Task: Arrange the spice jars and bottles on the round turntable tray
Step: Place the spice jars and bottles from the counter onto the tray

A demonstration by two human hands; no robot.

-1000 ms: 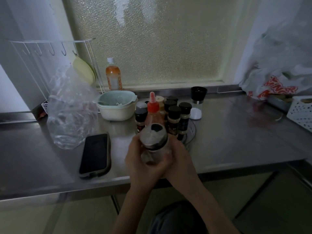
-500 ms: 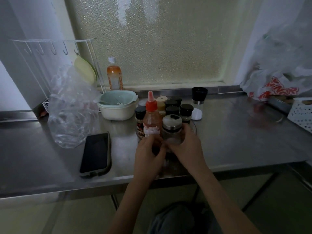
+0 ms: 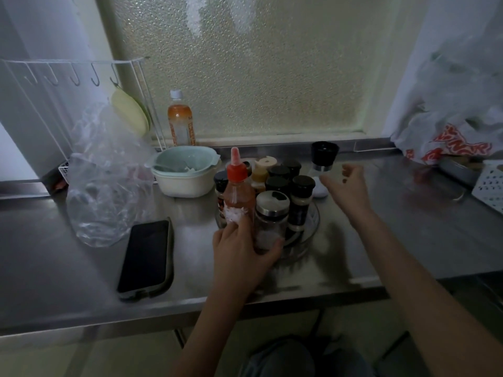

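While the silver-lidded glass jar (image 3: 270,219) stands at the near edge of the round turntable tray (image 3: 309,232) among the other jars, the left hand (image 3: 242,254) wraps its base. The right hand (image 3: 347,186), empty and loosely open, reaches toward the black-capped grinder (image 3: 324,164) off-tray; gripping it seems next.

The left hand (image 3: 245,257) is resting low and near, fingers curled forward, while the right hand (image 3: 347,186) is hovering farther right, raised, fingers loosely bent and empty.
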